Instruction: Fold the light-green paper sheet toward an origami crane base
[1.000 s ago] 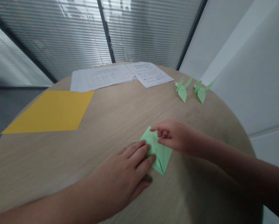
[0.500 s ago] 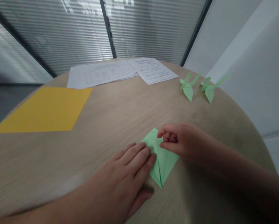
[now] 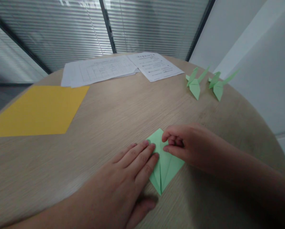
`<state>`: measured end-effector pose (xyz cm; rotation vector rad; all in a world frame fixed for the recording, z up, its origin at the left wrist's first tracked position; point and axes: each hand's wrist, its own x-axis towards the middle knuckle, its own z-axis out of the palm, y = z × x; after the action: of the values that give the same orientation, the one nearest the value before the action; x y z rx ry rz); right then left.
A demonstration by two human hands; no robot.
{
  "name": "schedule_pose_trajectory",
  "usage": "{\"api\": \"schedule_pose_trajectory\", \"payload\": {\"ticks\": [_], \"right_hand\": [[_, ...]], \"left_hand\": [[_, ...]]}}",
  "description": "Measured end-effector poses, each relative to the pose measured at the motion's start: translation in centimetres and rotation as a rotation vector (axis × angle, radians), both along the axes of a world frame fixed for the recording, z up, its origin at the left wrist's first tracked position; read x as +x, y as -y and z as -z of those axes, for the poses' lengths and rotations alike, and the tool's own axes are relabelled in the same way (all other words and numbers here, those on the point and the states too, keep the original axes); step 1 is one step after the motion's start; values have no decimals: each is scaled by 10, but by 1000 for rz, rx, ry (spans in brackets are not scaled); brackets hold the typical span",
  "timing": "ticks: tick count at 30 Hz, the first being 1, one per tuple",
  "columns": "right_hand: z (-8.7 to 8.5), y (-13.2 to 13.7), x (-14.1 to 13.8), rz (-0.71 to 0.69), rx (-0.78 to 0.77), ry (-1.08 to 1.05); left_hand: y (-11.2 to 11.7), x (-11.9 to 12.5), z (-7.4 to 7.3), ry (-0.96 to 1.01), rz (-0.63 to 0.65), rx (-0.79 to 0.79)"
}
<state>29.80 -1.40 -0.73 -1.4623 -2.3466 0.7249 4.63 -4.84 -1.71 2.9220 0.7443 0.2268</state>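
A folded green paper diamond point(image 3: 166, 165) lies on the table, with creases running to its near corner. My left hand point(image 3: 125, 173) rests flat, its fingertips on the left part of the paper and its thumb spread apart below. Over the paper's upper right side is my right hand point(image 3: 180, 143). Its index finger and thumb are apart with nothing between them, and the other fingers curl inward. Whether the right hand touches the paper, I cannot tell. The paper's left and right corners are partly hidden by the hands.
Two folded green paper cranes, a left one point(image 3: 194, 86) and a right one point(image 3: 218, 89), stand at the back right. A yellow sheet point(image 3: 39, 111) lies on the left. Printed white sheets point(image 3: 104, 70) are at the far edge of the round wooden table point(image 3: 114, 117), before window blinds point(image 3: 61, 35).
The camera view has shifted slightly. The green paper's near corner sits a little further left. Both hands stay in nearly the same places and poses.
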Motion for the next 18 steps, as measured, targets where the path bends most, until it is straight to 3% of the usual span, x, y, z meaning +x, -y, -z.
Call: {"api": "schedule_pose_trajectory", "payload": {"ticks": [18], "right_hand": [[-1, 0, 1, -26, 28, 8]], "left_hand": [[0, 0, 2, 2, -21, -21]]}}
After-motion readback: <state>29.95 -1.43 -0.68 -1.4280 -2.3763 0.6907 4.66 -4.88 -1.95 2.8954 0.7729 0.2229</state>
